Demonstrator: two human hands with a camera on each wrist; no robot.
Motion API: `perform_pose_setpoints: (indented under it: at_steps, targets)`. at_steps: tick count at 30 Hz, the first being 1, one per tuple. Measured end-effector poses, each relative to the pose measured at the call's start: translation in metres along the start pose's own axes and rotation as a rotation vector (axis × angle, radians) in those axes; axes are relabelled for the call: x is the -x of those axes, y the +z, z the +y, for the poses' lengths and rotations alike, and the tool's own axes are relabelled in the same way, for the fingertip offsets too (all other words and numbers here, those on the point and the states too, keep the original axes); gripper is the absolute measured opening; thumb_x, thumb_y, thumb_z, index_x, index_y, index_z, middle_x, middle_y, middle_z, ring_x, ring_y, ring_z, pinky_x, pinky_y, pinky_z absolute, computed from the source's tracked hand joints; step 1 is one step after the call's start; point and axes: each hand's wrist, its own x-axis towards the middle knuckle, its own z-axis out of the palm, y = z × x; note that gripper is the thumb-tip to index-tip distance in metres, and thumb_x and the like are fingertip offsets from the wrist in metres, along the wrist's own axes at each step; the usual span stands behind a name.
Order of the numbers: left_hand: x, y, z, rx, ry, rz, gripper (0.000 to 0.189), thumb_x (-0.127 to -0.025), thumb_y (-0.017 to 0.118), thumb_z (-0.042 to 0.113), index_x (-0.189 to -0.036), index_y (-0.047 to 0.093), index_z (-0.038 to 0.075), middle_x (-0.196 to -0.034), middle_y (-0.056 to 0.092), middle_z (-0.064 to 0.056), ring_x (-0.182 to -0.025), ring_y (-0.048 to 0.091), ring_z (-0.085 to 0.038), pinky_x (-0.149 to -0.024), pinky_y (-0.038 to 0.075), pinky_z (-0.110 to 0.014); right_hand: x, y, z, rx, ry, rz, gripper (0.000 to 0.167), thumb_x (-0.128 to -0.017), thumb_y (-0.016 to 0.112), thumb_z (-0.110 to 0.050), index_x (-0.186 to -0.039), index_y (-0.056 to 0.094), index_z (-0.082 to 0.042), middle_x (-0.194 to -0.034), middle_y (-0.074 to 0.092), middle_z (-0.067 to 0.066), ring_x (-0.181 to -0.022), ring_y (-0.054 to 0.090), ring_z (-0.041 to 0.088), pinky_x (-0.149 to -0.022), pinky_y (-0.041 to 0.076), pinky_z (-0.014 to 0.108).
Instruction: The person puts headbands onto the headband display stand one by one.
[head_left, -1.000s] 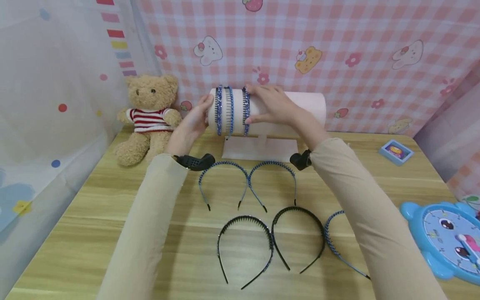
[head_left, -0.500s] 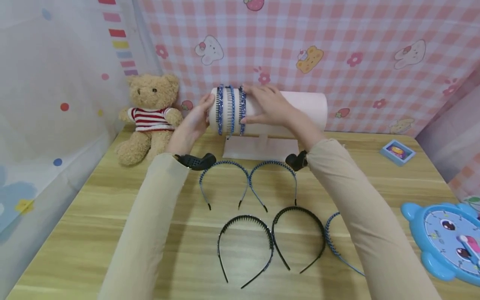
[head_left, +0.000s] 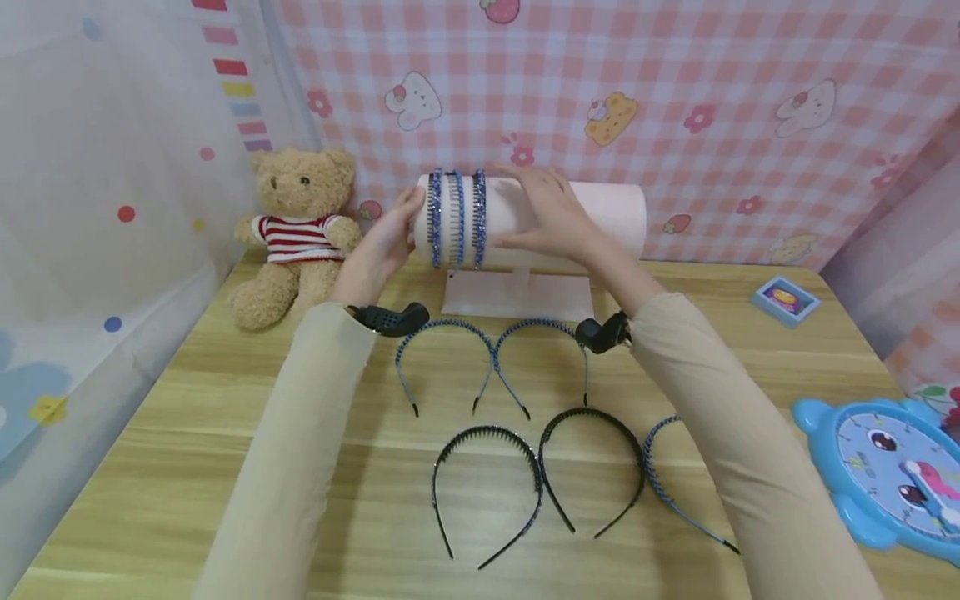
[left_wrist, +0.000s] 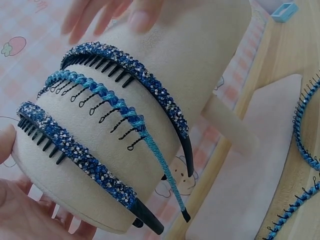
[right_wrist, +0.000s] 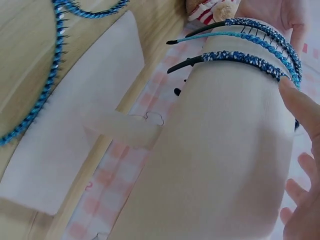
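Observation:
A white cylindrical headband stand lies crosswise at the back of the table. Three headbands sit round its left part: a glittery blue one at the end, a braided blue one in the middle, and another glittery blue one innermost. My left hand grips the stand's left end, its thumb and fingers at the rim. My right hand is spread over the cylinder just right of the innermost headband, holding nothing. In the left wrist view its fingertips show apart from that headband.
Two blue headbands lie before the stand's base. Nearer are two black headbands and a blue one, partly behind my right sleeve. A teddy bear sits left; a blue clock and small blue frame are right.
The innermost headband has slid left along the cylinder, closer to the other two. My right hand has let go of it and moved slightly right. The left hand keeps its grip.

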Motion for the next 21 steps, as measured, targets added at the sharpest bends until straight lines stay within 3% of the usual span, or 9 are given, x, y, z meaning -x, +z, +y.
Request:
perform_pose_setpoints:
  at_steps: [5,8,11,13,15,19,21]
  targets:
    - [0.001,0.000,-0.001,-0.008,0.004,-0.015,0.057,-0.097,0.037,0.038,-0.146,0.013,0.025,-0.092,0.043,0.014,-0.080,0.038,-0.001,-0.081,0.026,-0.017,0.025,-0.001,0.011,0.005,-0.071,0.155,0.078,-0.075,0.075,-0.036,-0.137,0.036,-0.011,-0.141,0.038,0.011,-0.132,0.032,0.028,-0.110,0.021,0.044]
    - [0.003,-0.001,-0.001,0.006,0.012,-0.010,0.057,-0.097,0.037,0.038,-0.146,0.013,0.024,-0.081,0.041,0.012,-0.070,0.037,-0.003,-0.073,0.027,-0.016,0.040,0.004,0.016,-0.036,-0.166,0.279,0.056,-0.077,0.074,-0.027,-0.122,0.051,-0.004,-0.123,0.051,0.014,-0.116,0.046,0.027,-0.101,0.035,0.042]
    - [0.003,-0.003,0.000,0.020,0.015,-0.002,0.056,-0.096,0.038,0.038,-0.145,0.014,0.023,-0.063,0.033,0.010,-0.052,0.029,-0.006,-0.059,0.025,-0.017,0.054,0.012,0.020,-0.103,-0.280,0.318,0.034,-0.077,0.074,-0.016,-0.102,0.060,0.000,-0.099,0.059,0.014,-0.091,0.056,0.024,-0.081,0.047,0.036]
    - [0.003,-0.003,0.001,0.023,0.017,-0.001,0.056,-0.096,0.038,0.037,-0.145,0.015,0.023,-0.058,0.030,0.009,-0.048,0.025,-0.007,-0.055,0.023,-0.018,0.062,0.018,0.025,-0.126,-0.327,0.263,0.025,-0.077,0.073,-0.012,-0.095,0.062,0.000,-0.086,0.062,0.011,-0.077,0.057,0.020,-0.070,0.049,0.031]
    - [0.003,-0.003,0.001,0.020,0.016,-0.005,0.055,-0.096,0.038,0.037,-0.145,0.015,0.022,-0.058,0.031,0.009,-0.048,0.026,-0.007,-0.056,0.024,-0.018,0.069,0.026,0.031,-0.135,-0.316,0.144,0.021,-0.077,0.073,-0.011,-0.092,0.063,0.000,-0.081,0.063,0.009,-0.071,0.058,0.017,-0.064,0.050,0.029]
    - [0.002,0.000,0.000,0.021,0.006,-0.006,0.057,-0.096,0.039,0.037,-0.145,0.014,0.024,-0.065,0.035,0.010,-0.053,0.028,-0.006,-0.062,0.025,-0.018,0.080,0.041,0.046,-0.122,-0.139,-0.180,0.025,-0.082,0.068,-0.014,-0.102,0.062,0.000,-0.086,0.065,0.011,-0.078,0.062,0.021,-0.070,0.051,0.032]
    - [0.001,0.002,0.000,0.022,0.003,-0.005,0.058,-0.096,0.040,0.037,-0.146,0.013,0.024,-0.069,0.038,0.010,-0.055,0.029,-0.006,-0.063,0.025,-0.018,0.085,0.048,0.055,-0.106,-0.025,-0.295,0.030,-0.083,0.067,-0.015,-0.107,0.060,0.001,-0.091,0.064,0.013,-0.083,0.061,0.024,-0.075,0.050,0.035]
